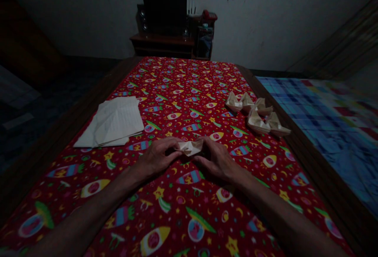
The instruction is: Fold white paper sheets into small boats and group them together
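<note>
Between my two hands, low over the middle of the red patterned cloth (pixel 189 194), is a small folded paper boat (pixel 190 148). My left hand (pixel 161 155) pinches its left end between thumb and fingers. At the opposite end, my right hand (pixel 217 158) has its fingers closed around the paper, partly hiding it. Several finished paper boats (pixel 258 125) of the same pale paper stand grouped to the right. On the left lies a loose stack of flat paper sheets (pixel 121 121).
The cloth covers a long surface with dark wooden edges (pixel 267 103). Beyond its far end, a dark monitor (pixel 165 12) and speakers stand on a wooden desk (pixel 162 39), beside a red telephone (pixel 209 15). A blue checked sheet (pixel 310 119) spreads at the right. The room is dim.
</note>
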`<state>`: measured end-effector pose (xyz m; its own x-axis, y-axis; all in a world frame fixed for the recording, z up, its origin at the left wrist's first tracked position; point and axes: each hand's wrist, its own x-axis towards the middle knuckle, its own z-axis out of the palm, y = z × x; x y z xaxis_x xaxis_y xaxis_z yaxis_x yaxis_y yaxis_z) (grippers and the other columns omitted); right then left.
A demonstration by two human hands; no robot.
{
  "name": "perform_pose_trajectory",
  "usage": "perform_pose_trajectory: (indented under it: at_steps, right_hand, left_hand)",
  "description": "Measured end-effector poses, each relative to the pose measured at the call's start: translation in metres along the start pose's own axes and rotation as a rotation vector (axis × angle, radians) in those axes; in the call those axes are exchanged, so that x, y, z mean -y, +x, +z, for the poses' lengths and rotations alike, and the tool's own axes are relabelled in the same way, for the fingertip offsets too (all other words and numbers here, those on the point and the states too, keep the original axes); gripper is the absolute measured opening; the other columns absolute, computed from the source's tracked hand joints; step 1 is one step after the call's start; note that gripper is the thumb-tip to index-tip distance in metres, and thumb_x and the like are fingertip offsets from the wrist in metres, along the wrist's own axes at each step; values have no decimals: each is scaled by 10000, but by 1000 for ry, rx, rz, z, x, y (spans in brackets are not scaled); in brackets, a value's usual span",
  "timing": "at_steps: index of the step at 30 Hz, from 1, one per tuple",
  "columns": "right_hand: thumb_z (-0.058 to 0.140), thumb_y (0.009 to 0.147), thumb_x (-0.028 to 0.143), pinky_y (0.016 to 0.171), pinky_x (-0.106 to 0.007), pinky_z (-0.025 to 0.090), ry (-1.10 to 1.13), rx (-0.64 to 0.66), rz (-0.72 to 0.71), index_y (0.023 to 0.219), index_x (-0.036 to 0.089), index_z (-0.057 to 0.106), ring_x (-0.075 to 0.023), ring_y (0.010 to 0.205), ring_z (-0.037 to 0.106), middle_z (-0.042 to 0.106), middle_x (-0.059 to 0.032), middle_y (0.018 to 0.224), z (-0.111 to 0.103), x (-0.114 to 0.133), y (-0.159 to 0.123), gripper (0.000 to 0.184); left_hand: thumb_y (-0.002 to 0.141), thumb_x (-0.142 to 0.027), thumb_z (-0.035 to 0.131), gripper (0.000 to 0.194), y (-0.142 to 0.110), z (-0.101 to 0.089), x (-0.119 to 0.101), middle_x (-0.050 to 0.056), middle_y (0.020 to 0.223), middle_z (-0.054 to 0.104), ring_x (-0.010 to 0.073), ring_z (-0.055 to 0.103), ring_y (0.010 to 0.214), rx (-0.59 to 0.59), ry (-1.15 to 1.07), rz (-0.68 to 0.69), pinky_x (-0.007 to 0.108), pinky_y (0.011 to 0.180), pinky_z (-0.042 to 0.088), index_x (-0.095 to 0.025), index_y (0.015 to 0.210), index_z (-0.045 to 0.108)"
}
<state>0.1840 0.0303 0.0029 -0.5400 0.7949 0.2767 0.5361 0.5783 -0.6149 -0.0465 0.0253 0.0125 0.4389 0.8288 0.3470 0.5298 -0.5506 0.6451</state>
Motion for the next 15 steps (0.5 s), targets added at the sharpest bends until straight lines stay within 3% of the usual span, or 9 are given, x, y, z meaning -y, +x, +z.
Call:
perform_pose_trajectory:
  at_steps: [6,15]
  right_hand:
    - [519,806,172,666,-270,435,-87,-43,-137,1049,177,477,-176,769,560,609,-74,905,5,-2,-1,247]
    - [516,809,156,688,-271,446,-49,-21,-162,995,181,539,-179,803,570,616,-67,909,6,-2,0,189]
  left_hand:
    - [792,-202,627,100,-3,8,0,69,1012,657,165,635,918,14,-35,70,262,783,508,-172,882,596]
    - [850,-150,554,165,-9,18,-2,61,1076,605,142,599,975,-25,40,204,250,828,502,-201,1002,594]
